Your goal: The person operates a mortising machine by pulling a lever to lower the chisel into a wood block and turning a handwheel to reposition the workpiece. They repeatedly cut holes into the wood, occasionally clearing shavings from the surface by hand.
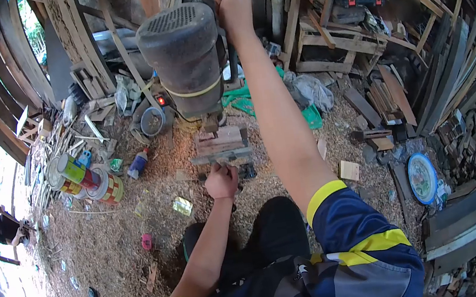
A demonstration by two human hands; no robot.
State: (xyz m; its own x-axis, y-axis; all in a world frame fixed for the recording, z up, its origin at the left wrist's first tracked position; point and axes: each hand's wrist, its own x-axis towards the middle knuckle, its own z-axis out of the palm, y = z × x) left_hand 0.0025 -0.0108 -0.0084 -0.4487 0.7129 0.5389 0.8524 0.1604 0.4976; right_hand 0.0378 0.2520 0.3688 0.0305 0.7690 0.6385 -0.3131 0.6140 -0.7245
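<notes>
A dark motor head [180, 54] with a vented top and a yellow band stands in front of me, part of a drill-press-like machine. Below its chuck [209, 122] a piece of wood [222, 138] lies on the vise [224, 156]. High on the machine's right side, my right hand [235, 13] is wrapped round a dark lever, thumb up and arm stretched out. My left hand [222, 180] is closed at the front of the vise, apparently on its handle, which the fingers mostly hide.
Wood shavings cover the ground. Paint buckets [105, 187], a purple bottle [138, 163] and a grey bucket [153, 122] stand left of the machine. A blue-rimmed basin [422, 178] and stacked boards lie to the right. Another person [5, 226] is at the far left.
</notes>
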